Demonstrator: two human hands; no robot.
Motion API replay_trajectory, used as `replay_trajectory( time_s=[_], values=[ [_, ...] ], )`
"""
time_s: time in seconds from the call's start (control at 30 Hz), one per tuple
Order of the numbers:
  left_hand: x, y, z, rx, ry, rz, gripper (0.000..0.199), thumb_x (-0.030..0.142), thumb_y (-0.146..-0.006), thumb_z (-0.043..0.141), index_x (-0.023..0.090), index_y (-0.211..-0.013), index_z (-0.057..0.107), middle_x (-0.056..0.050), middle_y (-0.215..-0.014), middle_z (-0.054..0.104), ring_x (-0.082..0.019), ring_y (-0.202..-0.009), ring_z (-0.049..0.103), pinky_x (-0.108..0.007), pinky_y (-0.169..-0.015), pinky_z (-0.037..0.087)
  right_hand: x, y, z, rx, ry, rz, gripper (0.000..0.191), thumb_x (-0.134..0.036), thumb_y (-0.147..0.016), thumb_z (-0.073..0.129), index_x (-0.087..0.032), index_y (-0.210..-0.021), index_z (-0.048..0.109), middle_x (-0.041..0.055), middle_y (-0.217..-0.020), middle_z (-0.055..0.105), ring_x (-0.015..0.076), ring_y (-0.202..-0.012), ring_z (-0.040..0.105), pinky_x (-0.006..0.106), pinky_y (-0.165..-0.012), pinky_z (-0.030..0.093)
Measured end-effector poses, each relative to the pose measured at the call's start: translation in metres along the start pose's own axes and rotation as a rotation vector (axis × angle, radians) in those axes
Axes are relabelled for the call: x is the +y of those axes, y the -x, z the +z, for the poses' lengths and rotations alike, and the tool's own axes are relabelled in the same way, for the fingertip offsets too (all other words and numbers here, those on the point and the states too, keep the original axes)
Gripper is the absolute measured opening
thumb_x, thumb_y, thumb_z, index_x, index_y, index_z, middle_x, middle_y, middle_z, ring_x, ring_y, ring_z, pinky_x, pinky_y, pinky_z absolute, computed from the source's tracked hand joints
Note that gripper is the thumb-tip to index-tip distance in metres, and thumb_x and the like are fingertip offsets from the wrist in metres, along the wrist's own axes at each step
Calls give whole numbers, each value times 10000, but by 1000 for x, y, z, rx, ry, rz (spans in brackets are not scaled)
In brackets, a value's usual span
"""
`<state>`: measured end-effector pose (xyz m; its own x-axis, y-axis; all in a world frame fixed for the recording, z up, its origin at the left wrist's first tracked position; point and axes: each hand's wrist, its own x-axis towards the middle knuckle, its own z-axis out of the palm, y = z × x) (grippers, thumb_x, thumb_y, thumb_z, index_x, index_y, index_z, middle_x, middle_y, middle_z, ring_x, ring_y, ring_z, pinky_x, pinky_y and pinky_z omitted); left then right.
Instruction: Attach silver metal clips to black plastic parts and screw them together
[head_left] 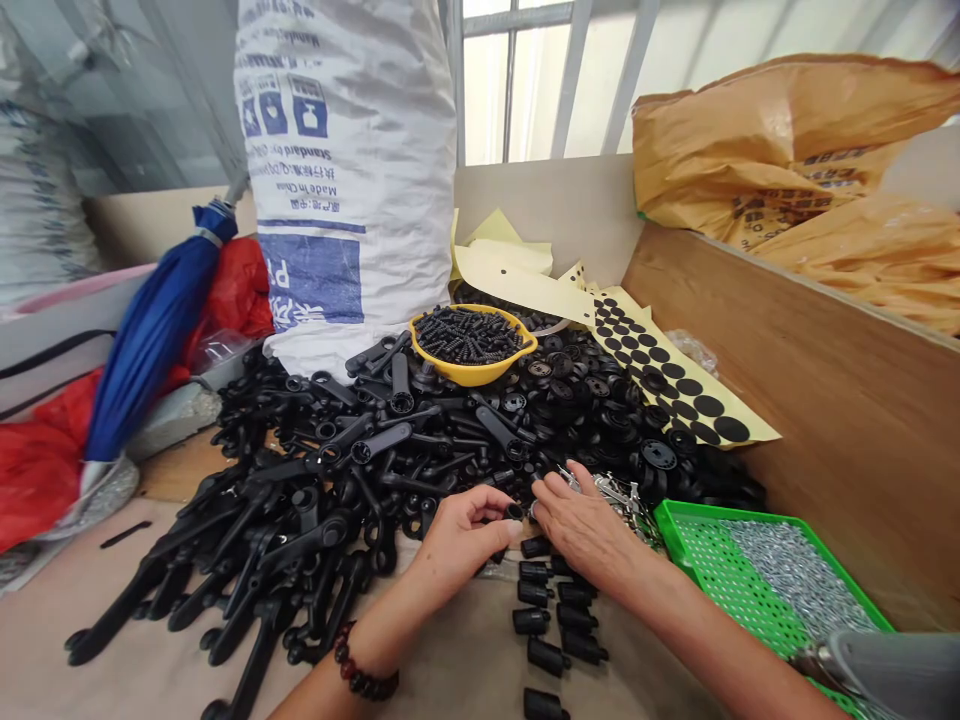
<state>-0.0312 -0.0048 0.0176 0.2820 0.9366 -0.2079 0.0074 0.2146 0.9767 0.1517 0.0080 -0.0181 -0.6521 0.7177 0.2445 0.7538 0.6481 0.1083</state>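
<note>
My left hand (463,540), with a beaded bracelet on its wrist, pinches a small black cylindrical plastic part (513,511) between thumb and fingers. Close beside it, my right hand (574,515) has its fingers bent downward and together at the edge of the black heap; what they grip is hidden. Just past the right hand lie silver metal pieces (619,495). Below both hands, short black plastic cylinders with narrow ends (547,656) lie in two rough rows on the tan surface.
Black plastic arms (285,545) and round black discs (577,380) are heaped ahead. A yellow bowl (469,374) of black screw-like parts sits on top. Right are a green tray (679,530) of small metal pieces, a power tool (892,665), a sticker sheet (739,410) and a wooden board (810,400).
</note>
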Motion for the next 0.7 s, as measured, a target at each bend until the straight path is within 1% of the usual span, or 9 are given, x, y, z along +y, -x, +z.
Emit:
replay_trajectory(
  time_s=[0.07, 0.1, 0.2, 0.3, 0.4, 0.5, 0.6, 0.7],
  values=[
    [0, 1, 2, 5, 47, -20, 241, 283, -593, 761, 133, -751, 659, 14, -653, 598, -95, -592, 498, -211, -578, 373, 4, 2, -3, 29, -75, 51, 150, -54, -786, 536, -181, -732, 595, 62, -829, 580, 238, -860, 500, 487, -907, 344],
    [0, 1, 4, 7, 78, -33, 262, 301, -591, 770, 131, -762, 666, 15, -652, 597, -93, -587, 497, -214, -584, 380, 7, 3, -6, 48, -121, 83, 134, -82, -802, 531, -182, -725, 576, 62, -827, 575, 233, -838, 498, 464, -855, 380],
    [1, 1, 12, -13, 212, -69, 330, 344, -576, 797, 130, -798, 680, 4, -710, 612, -98, -619, 525, -233, -633, 429, 12, 8, -18, 104, -284, 150, 169, -167, -881, 469, -198, -718, 504, 46, -820, 554, 190, -780, 493, 332, -693, 438],
    [4, 0, 23, -77, 344, -105, 349, 346, -565, 822, 131, -798, 676, 1, -747, 615, -100, -646, 555, -251, -680, 463, 10, 14, -30, 147, -417, 170, 215, -173, -914, 394, -215, -705, 427, 25, -789, 529, 153, -750, 496, 257, -635, 445],
    [5, 1, 31, -127, 426, -117, 334, 325, -565, 835, 131, -783, 674, 0, -743, 612, -104, -664, 560, -260, -703, 472, 5, 21, -36, 172, -538, 211, 200, -189, -912, 375, -224, -715, 387, 17, -768, 503, 149, -719, 495, 253, -616, 449],
    [5, 7, 38, -161, 415, -108, 323, 330, -566, 833, 120, -765, 688, -9, -720, 622, -106, -660, 546, -244, -690, 450, 1, 30, -41, 178, -713, 281, 117, -214, -894, 392, -222, -781, 420, 19, -791, 496, 154, -700, 492, 263, -593, 445],
    [4, 14, 42, -181, 369, -86, 314, 341, -563, 825, 119, -746, 699, -8, -698, 635, -106, -650, 539, -231, -685, 418, -3, 38, -45, 141, -816, 270, 123, -207, -892, 387, -224, -787, 448, 12, -777, 502, 155, -693, 492, 263, -587, 432],
    [3, 20, 44, -220, 366, -103, 314, 338, -548, 830, 130, -740, 692, -7, -720, 645, -108, -662, 547, -230, -692, 414, -6, 45, -50, 137, -846, 267, 135, -194, -881, 399, -224, -761, 454, 2, -739, 498, 154, -667, 485, 266, -577, 421]
  ],
)
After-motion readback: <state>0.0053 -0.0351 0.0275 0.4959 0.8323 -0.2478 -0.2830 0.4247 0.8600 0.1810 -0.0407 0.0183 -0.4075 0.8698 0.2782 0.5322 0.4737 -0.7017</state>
